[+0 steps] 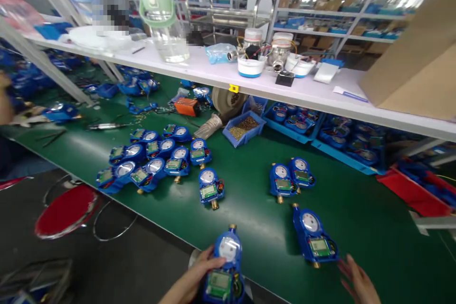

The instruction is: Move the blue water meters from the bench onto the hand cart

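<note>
At the table's front edge, my left hand (202, 268) is closed around the side of a blue water meter (228, 249) with a round white dial, a green circuit board and a brass end. My right hand (357, 279), slightly blurred, has its fingers stretched out and apart beside the lower corner of another blue water meter (313, 240); whether the fingertips touch it I cannot tell. Two more meters (283, 181) lie close together behind that one. A single meter (210, 186) sits mid-table, and several others are grouped to its left, around a meter (155, 171).
A blue bin (231, 138) of small brass parts stands behind the meters, near an orange box (187, 107). Blue trays (342, 156) of meters sit under the white shelf (210, 73), a red bin (409, 192) at right. A co-worker's arm (5, 99) shows at far left, above a red stool (66, 211).
</note>
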Tool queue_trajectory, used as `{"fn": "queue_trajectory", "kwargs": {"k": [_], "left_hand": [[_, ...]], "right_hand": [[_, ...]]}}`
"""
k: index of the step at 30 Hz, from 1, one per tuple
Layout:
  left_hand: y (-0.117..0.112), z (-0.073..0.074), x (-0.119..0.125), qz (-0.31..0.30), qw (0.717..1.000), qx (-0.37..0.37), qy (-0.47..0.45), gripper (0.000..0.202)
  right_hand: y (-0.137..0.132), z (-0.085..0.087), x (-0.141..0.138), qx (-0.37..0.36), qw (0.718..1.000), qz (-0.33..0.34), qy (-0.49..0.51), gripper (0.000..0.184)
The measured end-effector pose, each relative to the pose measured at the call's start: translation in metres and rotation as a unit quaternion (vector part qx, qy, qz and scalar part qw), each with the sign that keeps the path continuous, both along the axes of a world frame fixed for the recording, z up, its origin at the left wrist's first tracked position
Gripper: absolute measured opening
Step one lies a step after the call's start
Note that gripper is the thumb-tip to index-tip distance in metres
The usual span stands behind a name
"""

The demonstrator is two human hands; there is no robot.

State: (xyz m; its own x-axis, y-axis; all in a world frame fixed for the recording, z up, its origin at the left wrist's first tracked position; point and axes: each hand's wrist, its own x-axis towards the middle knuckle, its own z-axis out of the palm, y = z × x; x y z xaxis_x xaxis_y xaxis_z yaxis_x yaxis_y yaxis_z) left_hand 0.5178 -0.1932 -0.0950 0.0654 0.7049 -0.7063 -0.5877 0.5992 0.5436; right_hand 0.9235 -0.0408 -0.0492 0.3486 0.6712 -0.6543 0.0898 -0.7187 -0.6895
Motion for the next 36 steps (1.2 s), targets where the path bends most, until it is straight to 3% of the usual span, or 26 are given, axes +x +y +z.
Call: {"fn": "queue_trajectory", "kwargs": {"k": [3, 6, 11, 15, 20, 25, 31, 36], "left_hand": [[-0.038, 0.010, -0.048, 0.104, 0.994, -0.016, 0.029, 0.061], [-0.048, 0.019, -0.097, 0.183, 0.980, -0.044, 0.066, 0.063], [-0.008, 0.017, -0.177, 0.216, 0.969, -0.026, 0.115, 0.055], [0.034, 0.007, -0.224, 0.201, 0.971, -0.019, 0.124, 0.054], [0.063, 0.009, -0.242, 0.184, 0.977, 0.011, 0.108, 0.055], [0.074, 0.020, -0.236, 0.223, 0.964, -0.007, 0.144, 0.054], [0.071, 0.017, -0.238, 0.225, 0.964, 0.013, 0.141, 0.059], [0.050, 0.017, -0.263, 0.154, 0.968, -0.015, 0.200, 0.072]], "right_hand": [[0.066, 0.008, -0.010, -0.045, 0.996, 0.076, 0.005, 0.087], [0.103, 0.021, -0.033, -0.105, 0.984, 0.138, 0.032, 0.090], [0.119, 0.035, -0.065, -0.200, 0.960, 0.180, 0.078, 0.096], [0.125, 0.027, -0.059, -0.239, 0.947, 0.186, 0.109, 0.106], [0.128, 0.011, -0.047, -0.266, 0.931, 0.188, 0.164, 0.125], [0.124, 0.006, -0.050, -0.260, 0.942, 0.146, 0.153, 0.125], [0.089, -0.001, -0.055, -0.196, 0.964, 0.145, 0.106, 0.131], [0.058, -0.028, -0.077, -0.127, 0.987, 0.086, 0.054, 0.110]]}}
